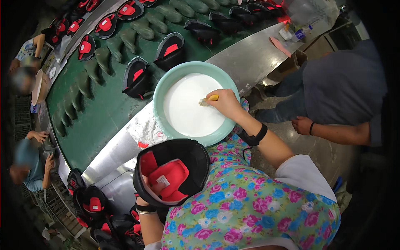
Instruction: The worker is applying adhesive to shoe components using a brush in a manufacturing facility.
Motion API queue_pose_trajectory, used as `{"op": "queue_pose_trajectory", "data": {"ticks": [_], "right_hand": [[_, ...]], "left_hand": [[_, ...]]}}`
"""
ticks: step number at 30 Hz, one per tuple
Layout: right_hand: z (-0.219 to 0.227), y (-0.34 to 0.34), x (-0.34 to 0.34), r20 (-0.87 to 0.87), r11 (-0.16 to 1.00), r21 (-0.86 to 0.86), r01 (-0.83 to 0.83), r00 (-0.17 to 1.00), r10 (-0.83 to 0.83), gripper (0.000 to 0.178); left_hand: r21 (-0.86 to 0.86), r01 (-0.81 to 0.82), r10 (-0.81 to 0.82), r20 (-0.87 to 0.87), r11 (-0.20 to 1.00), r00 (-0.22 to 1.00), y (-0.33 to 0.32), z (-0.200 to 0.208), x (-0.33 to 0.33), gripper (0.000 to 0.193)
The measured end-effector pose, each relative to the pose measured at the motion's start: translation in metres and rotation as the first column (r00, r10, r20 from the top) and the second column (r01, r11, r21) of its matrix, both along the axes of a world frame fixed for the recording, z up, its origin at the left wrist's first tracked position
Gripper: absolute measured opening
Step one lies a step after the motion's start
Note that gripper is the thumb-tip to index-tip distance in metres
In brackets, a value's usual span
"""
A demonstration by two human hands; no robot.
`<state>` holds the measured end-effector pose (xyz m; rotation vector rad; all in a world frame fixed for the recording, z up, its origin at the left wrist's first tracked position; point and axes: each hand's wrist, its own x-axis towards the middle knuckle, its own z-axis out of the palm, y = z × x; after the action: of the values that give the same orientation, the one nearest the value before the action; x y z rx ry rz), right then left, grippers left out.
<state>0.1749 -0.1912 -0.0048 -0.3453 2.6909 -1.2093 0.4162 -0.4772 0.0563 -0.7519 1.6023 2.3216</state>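
Observation:
A pale green basin (160, 89) filled with white liquid (187, 108) is in front of me. My right hand (227, 103) is closed round the yellow handle of a small brush (204, 102), whose bristles are at the surface of the liquid. Nearer my body, a black shoe upper (196, 168) with a red lining (175, 177) is tilted with its opening toward me. My left hand (142, 201) holds this upper from its left side; most of its fingers are hidden by the upper.
Beyond the basin, a green conveyor belt (112, 112) carries dark green shoe lasts (143, 30) and black uppers (136, 77). More uppers (93, 204) are piled at lower left. A person (341, 83) stands at right; others work at far left. Bottles (286, 32) stand on the metal ledge.

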Motion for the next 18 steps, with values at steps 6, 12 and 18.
{"op": "queue_pose_trajectory", "data": {"ticks": [6, 12, 18], "right_hand": [[0.023, -0.011, -0.007, 0.032, 0.997, 0.064, -0.038, 0.999, 0.036, 0.017], [0.086, -0.032, 0.014, -0.033, 0.871, -0.456, -0.186, 0.981, 0.192, 0.020], [0.093, -0.046, 0.023, -0.041, 0.910, -0.396, -0.124, 0.992, 0.117, 0.019]], "left_hand": [[-0.196, 0.021, -0.037, -0.079, 0.980, 0.996, -0.002, -0.014, -0.028, 0.049], [-0.193, 0.002, -0.013, -0.058, 0.981, 0.998, 0.015, -0.028, -0.055, 0.046], [-0.068, -0.049, 0.040, -0.132, 0.996, 0.990, 0.019, -0.033, -0.061, 0.045]]}}
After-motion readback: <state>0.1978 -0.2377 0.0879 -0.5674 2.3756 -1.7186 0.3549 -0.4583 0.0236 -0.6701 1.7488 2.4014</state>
